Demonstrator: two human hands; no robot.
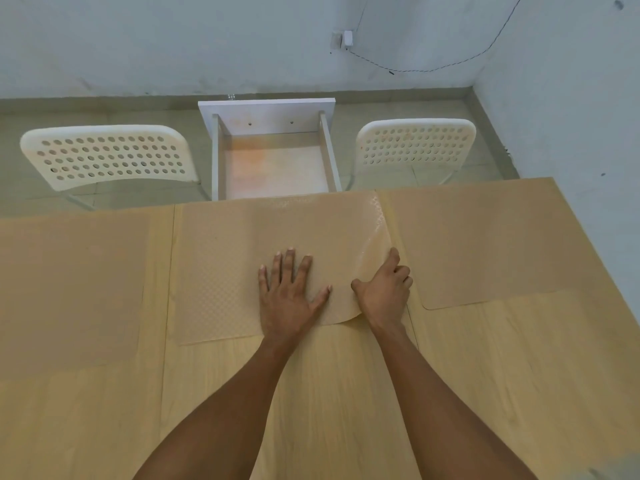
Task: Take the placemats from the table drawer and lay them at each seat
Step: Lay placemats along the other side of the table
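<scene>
A light wood worktop (pixel 311 393) is seen from above, with three tan placemats laid along its far edge. The middle placemat (pixel 242 265) is pressed flat by the left hand (pixel 289 292), fingers straight and spread, palm down on the mat's near right part. The right hand (pixel 384 289) is curled around the middle placemat's right edge, which is lifted and folded over so that its glossy textured underside is shown. The left placemat (pixel 69 289) lies flat on the worktop, just beside the middle one. The right placemat (pixel 485 244) lies flat too, its near left corner rounded, close to the lifted edge. Beyond the far edge of the worktop a white drawer (pixel 273 157) is pulled out and open, nothing visible inside except an orange stain on the bottom. A white perforated chair (pixel 104 157) stands to the left of the drawer and another white perforated chair (pixel 415 147) to the right. A wall socket (pixel 344 39) with a plugged cable is seen on the back wall.
</scene>
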